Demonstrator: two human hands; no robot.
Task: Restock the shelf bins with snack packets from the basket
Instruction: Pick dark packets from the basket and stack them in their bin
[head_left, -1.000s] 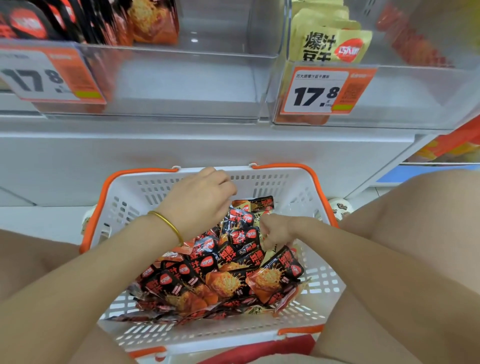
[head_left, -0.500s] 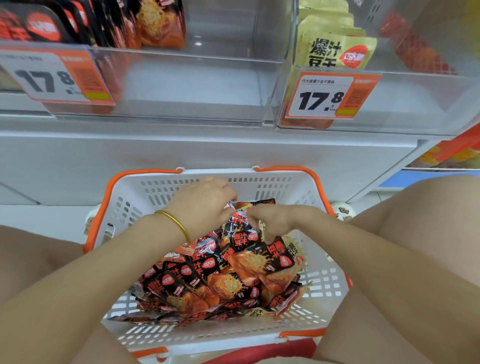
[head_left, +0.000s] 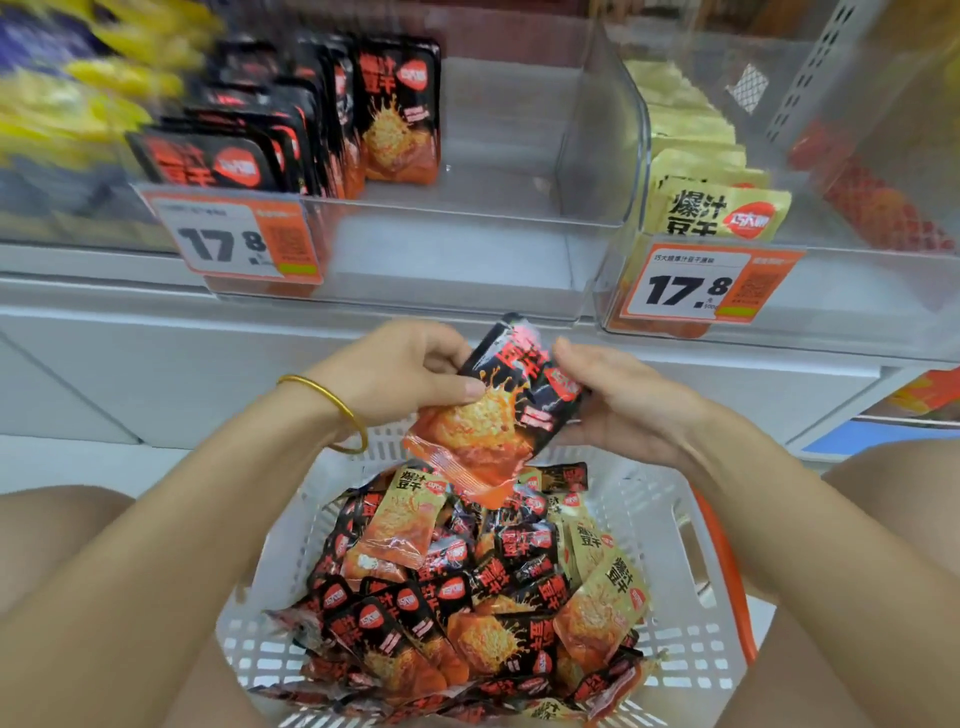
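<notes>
A white basket (head_left: 670, 525) with orange handles sits between my knees, piled with black-and-orange and yellow snack packets (head_left: 467, 587). Above it, both hands hold a small stack of black-and-orange packets (head_left: 498, 415). My left hand (head_left: 400, 369), with a gold bangle on its wrist, pinches the stack's left side. My right hand (head_left: 618, 400) supports its right side from behind. Straight ahead is a clear shelf bin (head_left: 467, 249); black packets (head_left: 311, 124) stand in its left half and its right half is bare.
A second clear bin (head_left: 779, 291) on the right holds yellow packets (head_left: 711, 202). Orange price tags reading 17.8 hang on both bin fronts. Blurred yellow packs lie at far left. My knees flank the basket.
Both hands have lifted out of the basket with a stack of black-and-orange packets, up toward the bin. The view has tilted upward, showing more of the shelf.
</notes>
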